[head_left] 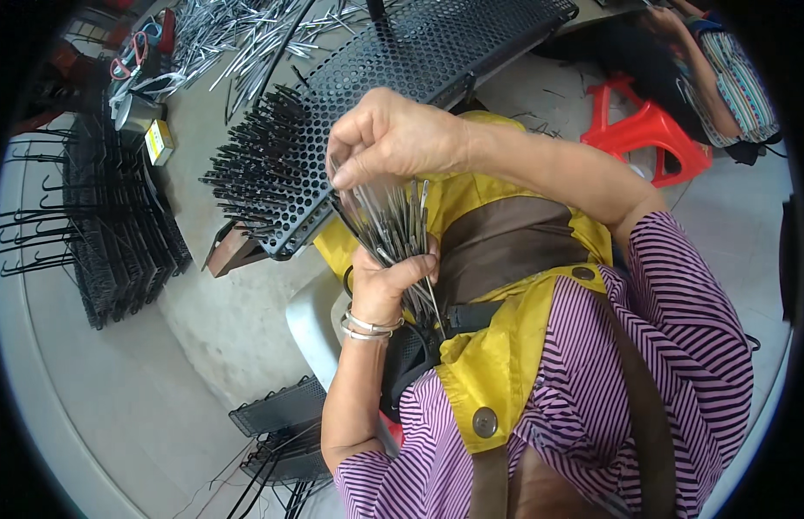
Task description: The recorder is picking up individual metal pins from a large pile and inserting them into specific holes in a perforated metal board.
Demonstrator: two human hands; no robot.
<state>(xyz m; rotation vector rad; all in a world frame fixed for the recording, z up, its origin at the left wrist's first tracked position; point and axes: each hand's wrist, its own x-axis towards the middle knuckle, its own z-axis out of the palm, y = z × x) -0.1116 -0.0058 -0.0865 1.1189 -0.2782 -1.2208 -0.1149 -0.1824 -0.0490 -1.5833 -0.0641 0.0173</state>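
Note:
My left hand (pixel 389 281), with two silvery bangles at its wrist, is closed around a bundle of thin metal rods (pixel 393 225). The rods fan out upward, some dull grey, some shiny, and a few poke out below the fist. Just above the bundle, my right hand (pixel 398 138) has thumb and fingers pinched together; whatever lies between the fingertips is blurred and too small to make out. Beyond my hands slants a black perforated metal rack (pixel 458 43). Many dark thin rods (pixel 259 156) stand upright in the holes at its near left end.
Loose silvery rods (pixel 238 35) lie heaped on the table behind the rack. A metal cup (pixel 136 112), yellow box (pixel 160 143) and red-handled scissors (pixel 130 60) are at left. Black hooked racks (pixel 117 216) stack far left. A red stool (pixel 644 134) and another person (pixel 735 78) are at right.

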